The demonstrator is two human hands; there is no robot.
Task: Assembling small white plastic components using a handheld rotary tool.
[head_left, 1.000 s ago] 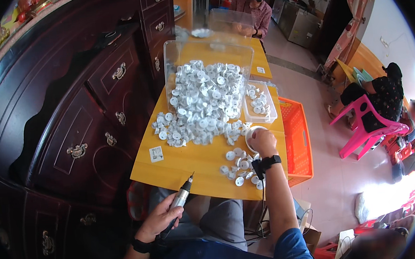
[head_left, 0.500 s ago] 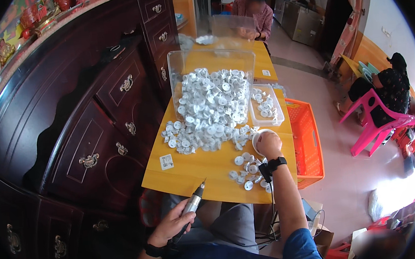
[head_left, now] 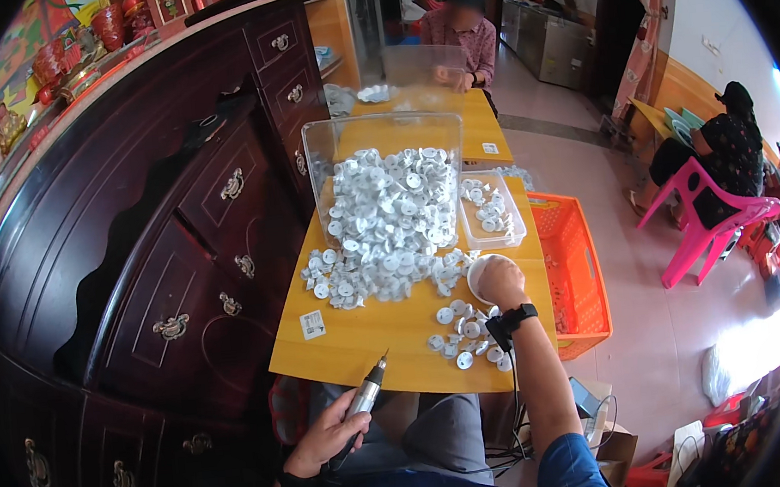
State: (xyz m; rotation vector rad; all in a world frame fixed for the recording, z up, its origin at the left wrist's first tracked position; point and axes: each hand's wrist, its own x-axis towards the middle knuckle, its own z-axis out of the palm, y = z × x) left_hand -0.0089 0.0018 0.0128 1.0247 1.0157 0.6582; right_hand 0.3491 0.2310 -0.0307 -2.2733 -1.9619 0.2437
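Gripping pen-shaped tool [head_left: 364, 402], left hand [head_left: 325, 437] staying closed below tabletop [head_left: 375, 333] edge, tool tip now rising nearer it. Right hand [head_left: 503, 282] remaining curled over small white bowl [head_left: 482, 274], contents hidden. White round parts [head_left: 388, 220] heaping ahead; clear tray [head_left: 491, 211], orange crate [head_left: 572, 265] flanking right.

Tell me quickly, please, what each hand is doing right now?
Left hand: closed around a pen-shaped tool, held above the lap.
Right hand: resting on a small white bowl; grip cannot be told.
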